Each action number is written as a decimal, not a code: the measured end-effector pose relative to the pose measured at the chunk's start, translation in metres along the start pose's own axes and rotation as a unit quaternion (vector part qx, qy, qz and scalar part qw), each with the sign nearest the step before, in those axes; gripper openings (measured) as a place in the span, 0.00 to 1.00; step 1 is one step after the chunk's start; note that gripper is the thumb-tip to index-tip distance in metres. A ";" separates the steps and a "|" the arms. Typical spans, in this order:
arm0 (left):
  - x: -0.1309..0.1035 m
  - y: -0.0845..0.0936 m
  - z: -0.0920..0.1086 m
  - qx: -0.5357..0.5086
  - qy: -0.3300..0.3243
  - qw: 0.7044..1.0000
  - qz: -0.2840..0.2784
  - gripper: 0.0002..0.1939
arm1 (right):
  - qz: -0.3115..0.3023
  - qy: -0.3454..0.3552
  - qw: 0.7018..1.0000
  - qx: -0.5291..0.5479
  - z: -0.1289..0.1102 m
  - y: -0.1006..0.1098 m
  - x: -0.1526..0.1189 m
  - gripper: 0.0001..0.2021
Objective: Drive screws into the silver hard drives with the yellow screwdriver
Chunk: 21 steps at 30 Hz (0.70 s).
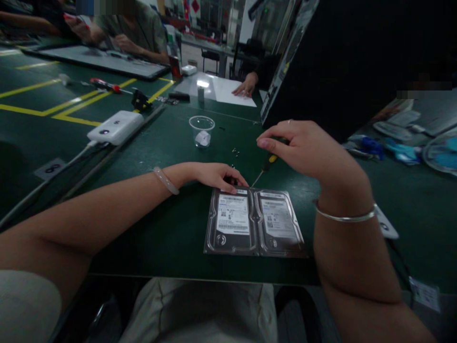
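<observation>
A screwdriver (269, 162) is gripped in the curled right hand (303, 145), its tip pointed down beside the left hand (216, 175). Below, two hard drives (233, 216) are laid side by side, one touched by the left thumb; whether it is pinched cannot be told.

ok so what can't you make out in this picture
In the head view:
Screwdriver handle: upper part hidden by the right hand
Screwdriver tip: too small to tell what it touches
Left hand: some fingers hidden by the hand itself
Drive labels: print too small and blurred
Black panel: cut off by the top edge
</observation>
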<state>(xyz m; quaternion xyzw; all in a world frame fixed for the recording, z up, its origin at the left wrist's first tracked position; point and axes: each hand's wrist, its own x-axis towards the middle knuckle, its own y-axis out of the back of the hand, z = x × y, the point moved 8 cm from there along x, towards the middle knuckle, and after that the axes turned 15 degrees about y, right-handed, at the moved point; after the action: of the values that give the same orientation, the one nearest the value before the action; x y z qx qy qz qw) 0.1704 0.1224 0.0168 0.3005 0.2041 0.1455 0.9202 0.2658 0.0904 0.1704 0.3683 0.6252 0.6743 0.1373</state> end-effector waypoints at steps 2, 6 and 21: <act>0.000 0.000 0.000 0.000 0.002 1.000 -0.004 0.25 | -0.013 -0.006 1.000 0.019 -0.002 -0.002 0.000 0.20; -0.001 0.001 0.002 0.006 -0.001 1.000 -0.002 0.25 | -0.023 -0.009 1.000 0.012 -0.004 -0.003 -0.002 0.17; -0.001 0.001 -0.001 0.010 0.010 1.000 -0.001 0.25 | -0.099 0.012 0.990 0.102 -0.010 -0.001 -0.011 0.16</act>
<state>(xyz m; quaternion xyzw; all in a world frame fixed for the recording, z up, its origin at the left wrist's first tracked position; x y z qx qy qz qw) 0.1694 0.1234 0.0171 0.3084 0.2147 0.1455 0.9152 0.2668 0.0760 0.1665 0.3089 0.7253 0.5946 0.1580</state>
